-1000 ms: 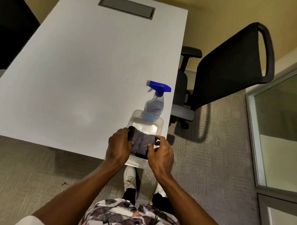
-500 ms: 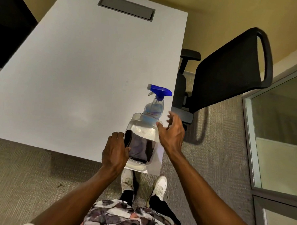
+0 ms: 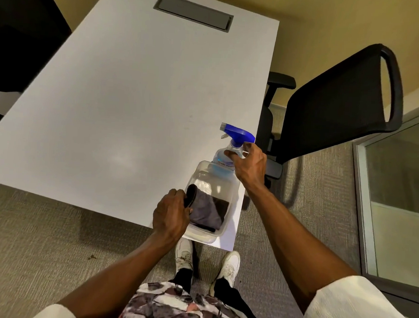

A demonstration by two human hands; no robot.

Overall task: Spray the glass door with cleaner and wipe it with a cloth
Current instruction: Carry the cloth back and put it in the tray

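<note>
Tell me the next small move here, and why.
Probably lift the spray bottle out of the clear container: the right hand wraps its neck with thumb and fingers, and the left hand grips the cloth.

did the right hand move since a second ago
Yes. The right hand left the cloth in the clear container and moved farther up the table to the neck of the spray bottle, fingers curled round it.

1. The right hand [image 3: 250,166] grips the spray bottle [image 3: 224,157] by its neck.
2. The left hand [image 3: 170,216] pinches the dark cloth [image 3: 207,213] in the clear tub [image 3: 211,180].
3. The tub sits at the table's [image 3: 134,95] near right corner.
</note>
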